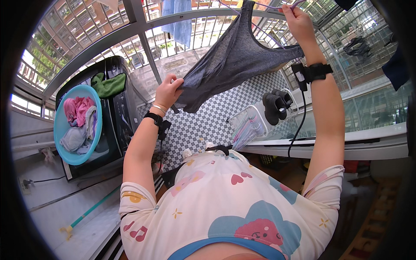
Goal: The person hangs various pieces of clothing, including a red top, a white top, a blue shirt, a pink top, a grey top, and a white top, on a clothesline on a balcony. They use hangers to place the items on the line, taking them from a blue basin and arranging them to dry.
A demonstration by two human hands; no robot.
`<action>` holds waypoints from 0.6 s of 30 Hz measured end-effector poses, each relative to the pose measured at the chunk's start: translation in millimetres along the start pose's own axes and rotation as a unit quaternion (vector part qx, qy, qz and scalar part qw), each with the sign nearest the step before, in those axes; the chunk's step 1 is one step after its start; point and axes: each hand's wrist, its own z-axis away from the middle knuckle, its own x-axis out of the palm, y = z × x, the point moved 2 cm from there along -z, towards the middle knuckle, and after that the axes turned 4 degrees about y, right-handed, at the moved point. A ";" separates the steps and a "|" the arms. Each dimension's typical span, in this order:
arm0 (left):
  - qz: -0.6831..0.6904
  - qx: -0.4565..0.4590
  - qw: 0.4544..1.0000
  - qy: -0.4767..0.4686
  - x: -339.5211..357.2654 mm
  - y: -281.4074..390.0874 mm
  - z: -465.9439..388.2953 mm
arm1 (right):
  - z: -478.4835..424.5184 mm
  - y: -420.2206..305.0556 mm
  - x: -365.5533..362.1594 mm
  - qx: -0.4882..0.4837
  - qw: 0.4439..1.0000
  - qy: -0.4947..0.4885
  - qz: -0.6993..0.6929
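Note:
A dark grey tank top (224, 61) hangs by its straps on a thin purple clothes hanger (265, 32) at the top of the view. My right hand (297, 24) is raised and grips the hanger near its hook end. The lower hem is pinched between the thumb and fingers of my left hand (169, 91), which draws the fabric out to the left. The garment slants down from the straps at upper right to the hem at lower left, with folds along its side. Part of the hanger is hidden by the cloth.
At left, a blue plastic basin (97, 130) of crumpled clothes rests on a black washing machine (122, 126), beside a green cloth (110, 85). A white wire rack (265, 125) holds black shoes (274, 105) and several hangers (248, 130). Barred windows (87, 19) surround the tiled floor (208, 120).

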 end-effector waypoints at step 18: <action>0.346 -0.279 0.863 0.239 15.1 -56.0 -17.2 | 30.5 17.1 30.9 0.002 0.999 -0.014 0.052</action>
